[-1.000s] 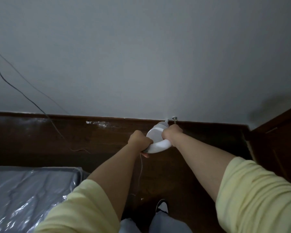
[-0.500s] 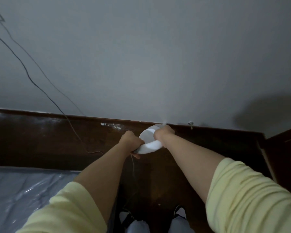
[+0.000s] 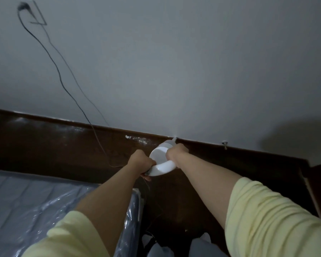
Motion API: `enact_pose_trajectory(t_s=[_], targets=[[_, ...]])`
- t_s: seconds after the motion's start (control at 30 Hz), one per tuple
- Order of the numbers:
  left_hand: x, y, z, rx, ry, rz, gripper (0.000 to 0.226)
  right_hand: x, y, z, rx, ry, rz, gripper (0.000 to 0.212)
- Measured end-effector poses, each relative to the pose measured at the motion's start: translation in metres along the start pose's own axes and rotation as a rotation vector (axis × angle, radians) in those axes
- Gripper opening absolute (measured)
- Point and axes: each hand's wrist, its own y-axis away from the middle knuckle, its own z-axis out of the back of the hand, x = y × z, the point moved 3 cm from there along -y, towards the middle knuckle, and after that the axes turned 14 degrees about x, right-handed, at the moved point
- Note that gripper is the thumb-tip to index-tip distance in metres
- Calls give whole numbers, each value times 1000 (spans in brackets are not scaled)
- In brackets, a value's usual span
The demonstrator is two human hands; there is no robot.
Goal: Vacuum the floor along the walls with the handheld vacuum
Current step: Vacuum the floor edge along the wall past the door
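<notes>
We hold the white handheld vacuum (image 3: 162,161) in both hands at arm's length, its narrow nozzle tip pressed toward the seam where the dark floor (image 3: 220,164) meets the pale wall (image 3: 174,71). The left hand (image 3: 140,163) curls tightly around the rear handle end; the right hand (image 3: 176,152) wraps over the front of the body — both grips closed on the machine, neither free.

To do this pass well, we judge, the nozzle should stay low and touching the seam, drawn slowly along the wall line so it lifts the pale specks (image 3: 137,140) lying just left of the tip. The rear hand steers the angle; the front hand presses down and keeps the tip from skating up the wall.

A dark cord (image 3: 59,75) falls from a wall socket (image 3: 25,9) at upper left, crosses the wall and trails onto the floor near the left hand. It looks a likely snag, so we would sweep with care there. Whether it feeds the vacuum we cannot tell.

A plastic-wrapped mattress (image 3: 35,206) lies at lower left, close by the left forearm — the working strip of floor beside it is narrow. A small fitting (image 3: 224,143) sits at the wall's foot to the right of the nozzle.
</notes>
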Motion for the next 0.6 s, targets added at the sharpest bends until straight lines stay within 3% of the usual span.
enact_pose_trajectory(t_s=[0.17, 0.37, 0.6], targets=[[17, 12, 24, -58, 17, 3, 40, 15, 6, -27, 34, 152, 46, 71], [39, 26, 43, -176, 32, 47, 35, 37, 3, -53, 123, 177, 156, 48], [36, 13, 54, -180, 193, 82, 34, 60, -18, -55, 159, 256, 178, 45]])
